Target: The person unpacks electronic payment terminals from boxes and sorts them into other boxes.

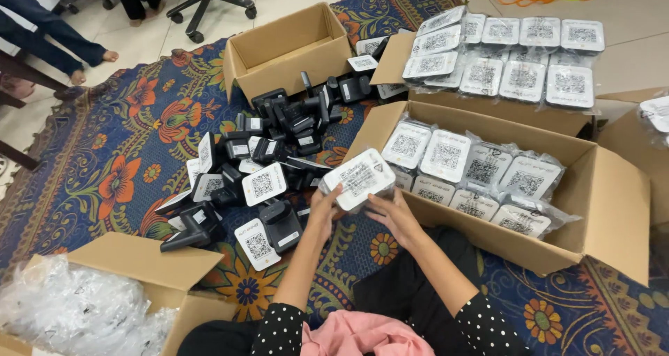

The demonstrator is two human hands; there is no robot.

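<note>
A white square device in a clear bag [359, 178] is held between both hands, just beside the near-left corner of the open cardboard box [606, 210]. The left hand [322, 208] is clamped on the device's lower left edge, the right hand [396, 213] on its lower right edge. Bagged devices of the same kind [463, 171] are packed in rows inside the box. To the left of the box, black stands with white plates [268, 161] are heaped on a patterned carpet [118, 154].
</note>
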